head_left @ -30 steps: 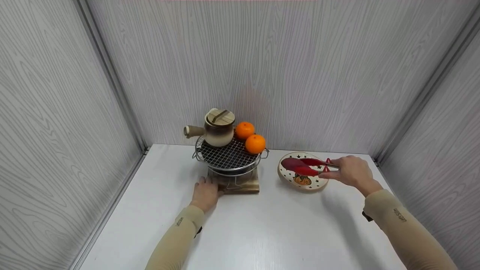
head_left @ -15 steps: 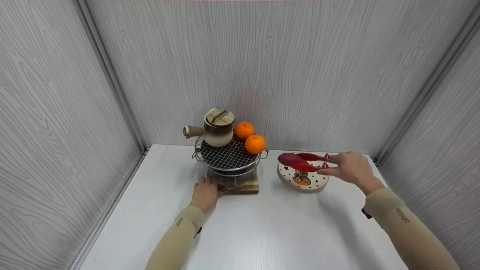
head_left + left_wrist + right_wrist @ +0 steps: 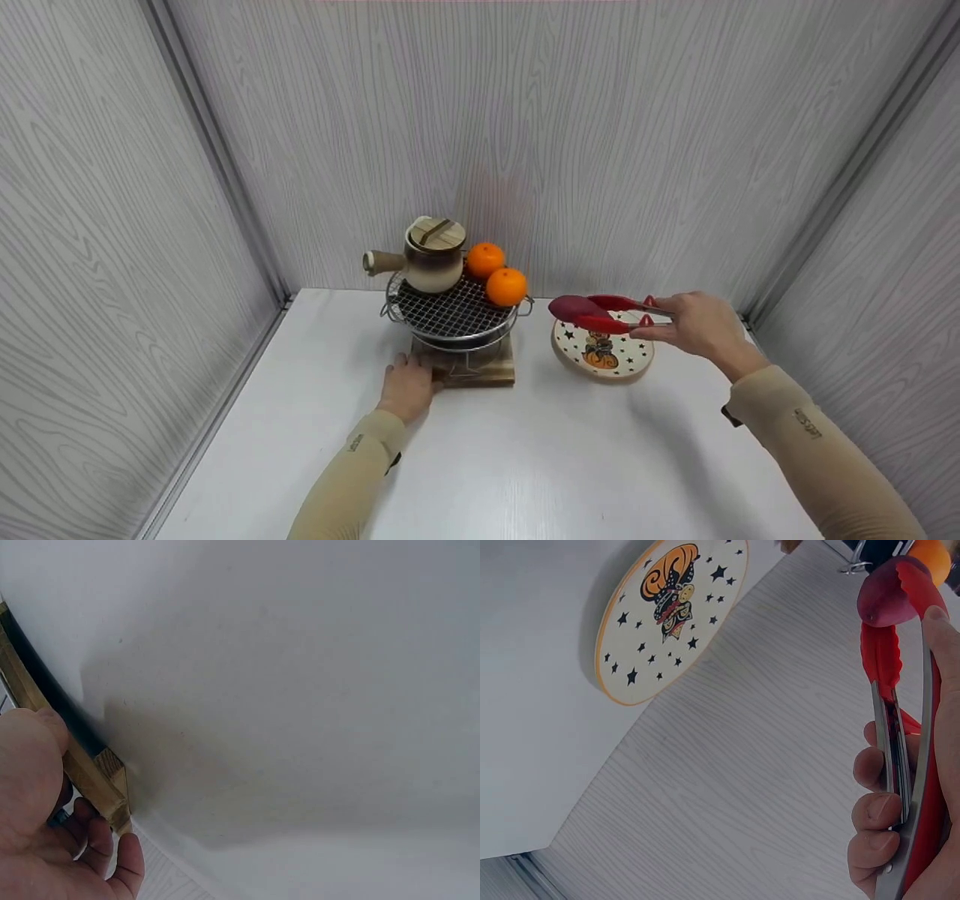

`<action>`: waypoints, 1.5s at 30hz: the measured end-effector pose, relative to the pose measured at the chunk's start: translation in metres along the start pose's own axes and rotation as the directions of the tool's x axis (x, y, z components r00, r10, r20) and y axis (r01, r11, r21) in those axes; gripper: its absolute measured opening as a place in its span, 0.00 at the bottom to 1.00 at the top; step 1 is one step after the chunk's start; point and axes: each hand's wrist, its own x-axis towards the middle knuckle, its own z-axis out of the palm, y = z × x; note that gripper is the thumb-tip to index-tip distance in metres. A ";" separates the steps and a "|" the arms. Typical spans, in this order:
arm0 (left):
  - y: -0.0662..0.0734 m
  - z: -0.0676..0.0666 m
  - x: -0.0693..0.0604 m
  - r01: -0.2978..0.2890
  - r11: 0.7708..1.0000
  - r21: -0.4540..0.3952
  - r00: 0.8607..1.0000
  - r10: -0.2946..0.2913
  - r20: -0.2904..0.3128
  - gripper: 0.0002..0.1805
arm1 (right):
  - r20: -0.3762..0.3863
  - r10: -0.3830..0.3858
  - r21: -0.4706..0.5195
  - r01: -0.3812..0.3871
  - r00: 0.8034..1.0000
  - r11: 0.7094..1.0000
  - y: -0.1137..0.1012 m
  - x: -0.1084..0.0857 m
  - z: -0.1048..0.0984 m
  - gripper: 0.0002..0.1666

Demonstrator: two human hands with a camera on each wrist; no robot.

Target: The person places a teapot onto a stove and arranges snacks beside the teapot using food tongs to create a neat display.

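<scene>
In my right hand [image 3: 701, 326] I grip red-tipped tongs [image 3: 889, 735]. Their tips pinch a dark purplish-red oval [image 3: 889, 592], a fruit or vegetable whose kind I cannot tell. In the head view it hangs above the left rim of a star-patterned plate [image 3: 637, 360]. My left hand [image 3: 405, 386] holds the near left corner of a wooden base [image 3: 487, 375], thumb and fingers on opposite sides of it. On that base stands a round wire-mesh grill [image 3: 450, 315]. It carries a lidded brown-and-cream pot [image 3: 433, 270] and two oranges [image 3: 506, 287], [image 3: 485, 259].
The pot's side handle [image 3: 384, 262] juts out left past the grill's rim. Wire loops [image 3: 525, 307] stick out at the grill's sides. Grey wood-patterned panels [image 3: 600, 150] close off the white table [image 3: 540, 465] at the back and both sides.
My right hand has lifted the tongs and the dark red oval up and slightly left, uncovering more of the plate. My left hand stays on the wooden base.
</scene>
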 end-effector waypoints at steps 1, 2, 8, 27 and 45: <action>0.000 0.000 0.000 0.002 1.000 0.000 1.000 -0.002 0.002 0.33 | -0.001 -0.006 -0.001 0.006 1.000 1.000 -0.001 0.001 -0.001 0.54; 0.000 0.000 0.000 0.001 1.000 -0.001 1.000 -0.001 0.003 0.33 | -0.002 -0.011 -0.002 0.011 1.000 1.000 -0.003 0.002 -0.003 0.53; -0.002 0.002 0.001 -0.010 1.000 0.020 1.000 0.010 -0.018 0.34 | -0.015 -0.026 -0.039 0.025 1.000 0.999 -0.015 0.006 -0.011 0.53; -0.003 0.008 0.004 -0.021 1.000 0.021 0.999 0.022 -0.047 0.43 | -0.100 -0.119 -0.065 0.112 0.988 0.992 -0.046 0.011 -0.023 0.51; -0.001 0.003 -0.001 -0.031 0.998 0.060 0.999 0.032 -0.024 0.35 | -0.125 -0.164 -0.107 0.151 0.978 0.983 -0.080 0.023 -0.027 0.50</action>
